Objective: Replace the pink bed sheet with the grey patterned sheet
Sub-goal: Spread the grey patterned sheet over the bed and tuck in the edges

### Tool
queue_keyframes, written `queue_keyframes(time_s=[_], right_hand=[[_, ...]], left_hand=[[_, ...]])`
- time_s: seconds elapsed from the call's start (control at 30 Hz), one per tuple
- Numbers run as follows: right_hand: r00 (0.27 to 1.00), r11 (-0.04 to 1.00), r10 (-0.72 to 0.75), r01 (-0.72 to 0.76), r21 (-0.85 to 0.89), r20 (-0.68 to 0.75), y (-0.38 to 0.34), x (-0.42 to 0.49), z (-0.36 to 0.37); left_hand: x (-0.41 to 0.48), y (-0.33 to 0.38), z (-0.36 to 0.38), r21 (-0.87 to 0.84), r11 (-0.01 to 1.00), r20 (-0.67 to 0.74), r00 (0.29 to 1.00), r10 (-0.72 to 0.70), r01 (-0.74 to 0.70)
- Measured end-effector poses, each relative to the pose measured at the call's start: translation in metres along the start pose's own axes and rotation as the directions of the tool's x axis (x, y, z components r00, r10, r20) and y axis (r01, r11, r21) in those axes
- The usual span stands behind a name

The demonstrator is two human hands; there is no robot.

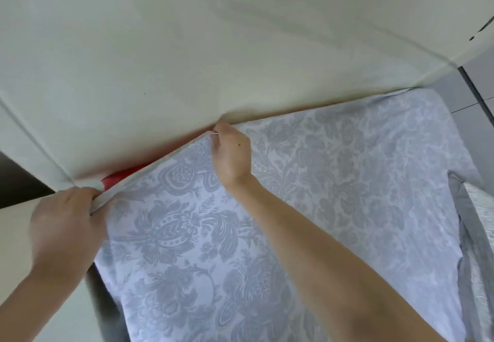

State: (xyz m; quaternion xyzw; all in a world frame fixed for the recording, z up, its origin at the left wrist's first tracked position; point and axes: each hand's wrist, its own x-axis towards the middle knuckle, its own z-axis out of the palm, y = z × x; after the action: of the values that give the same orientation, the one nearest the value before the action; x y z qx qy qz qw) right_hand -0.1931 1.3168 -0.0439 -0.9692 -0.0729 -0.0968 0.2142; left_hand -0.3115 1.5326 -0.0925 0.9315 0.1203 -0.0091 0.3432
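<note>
The grey patterned sheet (334, 181) lies spread across the top of the bed (100, 307), its far edge running along the pale wall (213, 47). Both hands are on that edge. The left hand (64, 224), a little blurred, has its fingers curled round the pale hem at the near-left corner. The right hand (233, 154) pinches the same hem further along, right against the wall. The cloth looks thin, light and quite limp. It drapes and wrinkles wherever it is not pulled taut, so I judge it will go wherever it is drawn, but it will sag and bunch between two holds rather than slide as one piece. The folded hem seems the best place to take it, being thicker and less likely to slip from the fingers than the flat cloth. Corners give the most control. Between the hands a red-pink strip (123, 176) shows in the gap where the sheet falls short of the wall. I cannot tell whether that is the pink sheet or something under it. Room is tight on the far side, since the bed sits touching the wall, so any tucking there means working the fingers down a narrow slot. On the right the sheet hangs over the bed's edge, with grey floor (478, 85) beyond it, and there looks to be more free space on that side for pulling the cloth square.
</note>
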Motion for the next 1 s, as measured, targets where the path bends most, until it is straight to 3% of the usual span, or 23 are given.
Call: queue_keyframes(time_s=[0.07,0.2,0.37,0.43,0.5,0.57,0.63,0.73,0.8,0.9,1.0], right_hand=[[0.995,0.997,0.079,-0.078,-0.014,0.056,0.000,-0.001,0.015],[0.971,0.985,0.170,-0.170,-0.013,0.170,0.005,-0.009,0.037],[0.874,0.986,0.078,-0.138,0.091,0.480,0.018,-0.037,0.017],[0.870,0.996,-0.045,0.001,0.090,0.491,0.017,-0.056,0.008],[0.865,0.955,-0.290,0.286,0.073,0.409,0.011,-0.075,0.008],[0.770,0.864,-0.486,0.494,0.096,0.413,0.007,-0.091,0.019],[0.679,0.791,-0.582,0.602,0.114,0.447,-0.004,-0.104,0.034],[0.523,0.630,-0.680,0.776,0.044,0.513,-0.022,-0.116,0.046],[0.421,0.503,-0.732,0.864,0.009,0.535,-0.031,-0.117,0.053],[0.334,0.381,-0.676,0.921,-0.076,0.658,-0.052,-0.099,0.070],[0.235,0.208,-0.417,0.965,-0.159,0.878,-0.072,-0.071,0.090]], left_hand=[[0.003,-0.003,0.002,-0.016,0.997,-0.035,0.997,-0.072,0.072],[0.013,-0.021,0.027,0.165,0.967,-0.118,0.977,-0.178,0.196],[0.012,-0.017,0.050,0.141,0.931,-0.202,0.931,-0.305,0.335],[0.008,-0.013,0.051,0.046,0.883,-0.237,0.864,-0.445,0.468],[0.001,-0.012,0.047,-0.046,0.824,-0.240,0.794,-0.558,0.565],[-0.012,-0.013,0.044,-0.122,0.818,-0.255,0.779,-0.574,0.563],[-0.034,-0.012,0.045,-0.221,0.842,-0.213,0.818,-0.534,0.492],[-0.071,-0.004,0.055,-0.280,0.809,0.009,0.844,-0.536,0.516],[-0.088,0.003,0.065,-0.334,0.753,0.161,0.822,-0.547,0.566],[-0.099,0.000,0.073,-0.493,0.602,0.276,0.769,-0.577,0.629],[-0.097,0.005,0.073,-0.585,0.490,0.338,0.744,-0.576,0.646]])
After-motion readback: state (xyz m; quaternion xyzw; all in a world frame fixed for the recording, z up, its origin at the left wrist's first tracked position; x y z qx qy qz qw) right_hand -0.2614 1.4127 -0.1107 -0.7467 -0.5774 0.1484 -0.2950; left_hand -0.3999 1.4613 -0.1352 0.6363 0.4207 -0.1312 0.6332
